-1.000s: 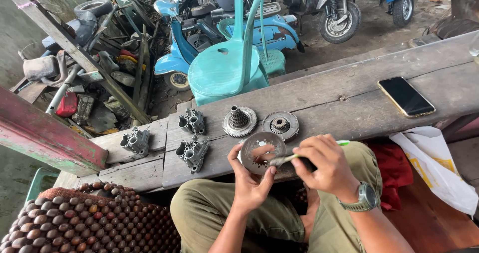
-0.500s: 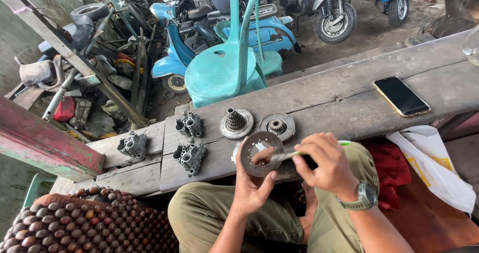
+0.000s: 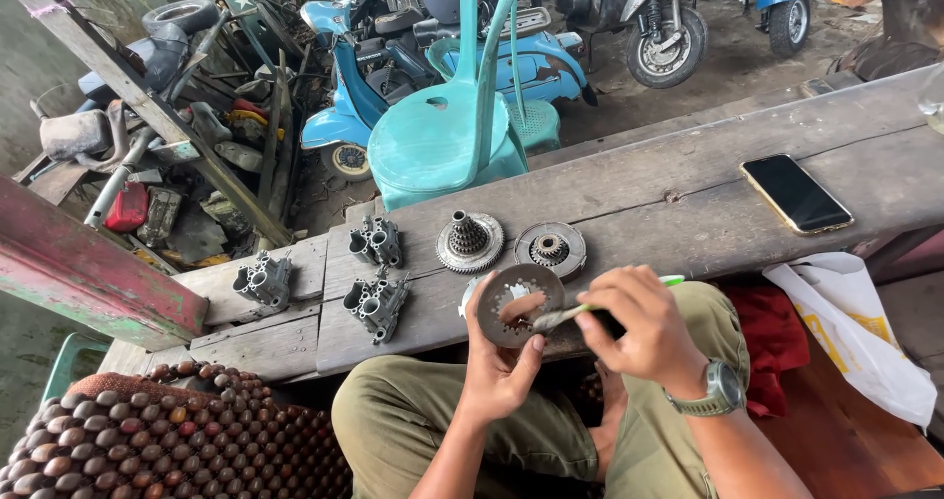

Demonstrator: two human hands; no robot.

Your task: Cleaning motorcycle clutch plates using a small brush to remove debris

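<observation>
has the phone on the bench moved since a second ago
No. The phone lies at the same spot on the wooden bench, same distance from the gear parts; only the camera shifted.

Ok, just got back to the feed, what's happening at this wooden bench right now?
A seated person holds a round grey metal disc with a toothed centre hole upright in the left hand. The right hand works a green-handled brush against the disc's face. On the weathered wooden plank bench lie a cone-topped gear hub, a flat round gear plate, three grey cast metal housings and a black smartphone.
</observation>
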